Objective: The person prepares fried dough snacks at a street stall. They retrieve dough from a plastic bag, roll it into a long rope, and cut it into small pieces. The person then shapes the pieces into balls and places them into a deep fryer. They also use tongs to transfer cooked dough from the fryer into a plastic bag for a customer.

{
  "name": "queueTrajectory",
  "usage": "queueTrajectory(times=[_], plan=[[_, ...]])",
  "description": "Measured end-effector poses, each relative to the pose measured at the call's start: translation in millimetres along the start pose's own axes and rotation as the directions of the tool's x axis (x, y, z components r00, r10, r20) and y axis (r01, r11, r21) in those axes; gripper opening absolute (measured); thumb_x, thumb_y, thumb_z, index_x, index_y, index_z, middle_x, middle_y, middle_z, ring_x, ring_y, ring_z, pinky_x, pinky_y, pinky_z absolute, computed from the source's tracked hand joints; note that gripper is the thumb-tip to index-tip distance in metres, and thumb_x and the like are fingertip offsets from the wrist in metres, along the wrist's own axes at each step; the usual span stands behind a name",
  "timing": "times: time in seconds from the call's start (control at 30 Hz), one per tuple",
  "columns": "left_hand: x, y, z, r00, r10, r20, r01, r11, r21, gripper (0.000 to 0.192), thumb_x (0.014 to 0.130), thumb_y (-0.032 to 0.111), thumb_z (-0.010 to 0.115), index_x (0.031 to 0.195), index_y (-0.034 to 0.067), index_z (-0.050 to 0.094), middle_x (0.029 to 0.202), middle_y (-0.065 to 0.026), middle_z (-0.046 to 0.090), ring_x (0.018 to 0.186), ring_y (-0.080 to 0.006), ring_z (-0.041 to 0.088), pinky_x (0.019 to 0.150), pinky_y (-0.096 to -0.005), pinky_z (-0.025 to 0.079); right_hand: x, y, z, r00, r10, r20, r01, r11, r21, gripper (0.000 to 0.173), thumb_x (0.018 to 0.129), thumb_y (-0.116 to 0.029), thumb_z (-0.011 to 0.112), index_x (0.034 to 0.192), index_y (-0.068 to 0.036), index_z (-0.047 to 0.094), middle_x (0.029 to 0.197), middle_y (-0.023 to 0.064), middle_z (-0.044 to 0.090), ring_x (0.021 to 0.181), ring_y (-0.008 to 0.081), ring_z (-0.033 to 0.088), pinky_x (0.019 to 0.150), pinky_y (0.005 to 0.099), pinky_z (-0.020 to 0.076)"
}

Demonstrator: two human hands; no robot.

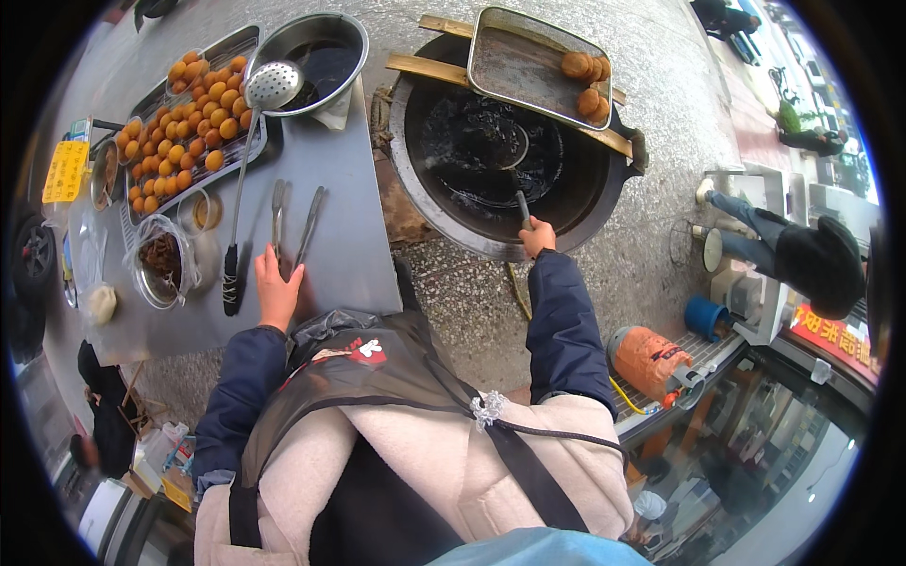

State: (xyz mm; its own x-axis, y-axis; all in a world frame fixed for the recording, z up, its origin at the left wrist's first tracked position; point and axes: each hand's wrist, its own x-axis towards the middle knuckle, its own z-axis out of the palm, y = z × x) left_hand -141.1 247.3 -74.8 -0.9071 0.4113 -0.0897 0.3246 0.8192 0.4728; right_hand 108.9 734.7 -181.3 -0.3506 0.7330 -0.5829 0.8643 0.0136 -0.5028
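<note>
My left hand [278,286] is at the steel tabletop [333,247] with metal tongs [309,225] in its grasp, their two arms spread apart and pointing away from me. To the right, my right hand [539,237] grips the handle [522,205] of a round-headed utensil dipped in the dark oil [481,152]. The curved rim of its head shows at the surface; the rest is hidden. That oil fills the bottom of a large black wok [594,205]. Across the wok's far side, a wire-mesh tray [524,64] rests on wooden slats [425,68] and holds several browned fried balls [591,105].
Left: a rack tray [258,145] of golden fried balls [187,131], a steel basin [361,42] of dark liquid, a perforated skimmer [274,85], and a bag-lined bowl [161,262] of brown filling. Right: an orange gas cylinder [648,361], a blue bucket [704,318] and a person [807,255].
</note>
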Motion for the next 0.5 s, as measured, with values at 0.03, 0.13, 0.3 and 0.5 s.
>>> queueTrajectory(times=[0.03, 0.13, 0.3, 0.5], plan=[[-0.3, 0.7, -0.5, 1.0, -0.005, 0.004, 0.005, 1.0, -0.007, 0.076, 0.081, 0.022, 0.075, 0.14, -0.007, 0.038, 0.121, -0.0191, 0.047, 0.111, -0.0351, 0.05, 0.095, -0.0398, 0.043, 0.9, -8.9, 10.8, 0.998, -0.001, 0.062, -0.004, 0.997, 0.073, 0.062, 0.078, -0.008, 0.066, 0.139, -0.007, 0.052, 0.068, 0.007, 0.063, 0.047, 0.0141, 0.056, 0.043, 0.0313, 0.0463], [-0.9, 1.8, -1.4, 1.0, -0.014, 0.007, 0.014, 1.0, -0.017, 0.075, 0.081, 0.022, 0.075, 0.14, -0.007, 0.038, 0.121, -0.0192, 0.047, 0.112, -0.0355, 0.05, 0.095, -0.0399, 0.043, -1.0, -28.2, 34.0, 0.987, 0.009, 0.16, -0.043, 0.977, 0.209, 0.062, 0.081, -0.004, 0.065, 0.141, -0.007, 0.051, 0.065, 0.0065, 0.06, 0.047, 0.0132, 0.055, 0.043, 0.0309, 0.0458], [-0.9, -0.1, 1.1, 1.0, -0.02, 0.0, 0.02, 1.0, -0.023, 0.074, 0.082, 0.022, 0.075, 0.14, -0.007, 0.039, 0.12, -0.0192, 0.047, 0.111, -0.0359, 0.05, 0.095, -0.0401, 0.043, -23.3, -37.9, 53.1, 0.966, -0.073, 0.249, -0.039, 0.908, 0.418, 0.065, 0.083, -0.003, 0.062, 0.146, -0.005, 0.042, 0.066, 0.0023, 0.059, 0.047, 0.0095, 0.051, 0.041, 0.0275, 0.0425], [-0.9, -5.7, 5.9, 1.0, 0.008, -0.015, -0.008, 1.0, -0.004, 0.074, 0.081, 0.022, 0.075, 0.139, -0.007, 0.039, 0.118, -0.0186, 0.048, 0.109, -0.0353, 0.05, 0.094, -0.0402, 0.043, -68.5, -41.4, 53.7, 0.955, -0.122, 0.271, -0.034, 0.861, 0.507, 0.063, 0.086, -0.002, 0.063, 0.146, -0.005, 0.043, 0.067, 0.0012, 0.058, 0.049, 0.0081, 0.051, 0.042, 0.0246, 0.0403]])
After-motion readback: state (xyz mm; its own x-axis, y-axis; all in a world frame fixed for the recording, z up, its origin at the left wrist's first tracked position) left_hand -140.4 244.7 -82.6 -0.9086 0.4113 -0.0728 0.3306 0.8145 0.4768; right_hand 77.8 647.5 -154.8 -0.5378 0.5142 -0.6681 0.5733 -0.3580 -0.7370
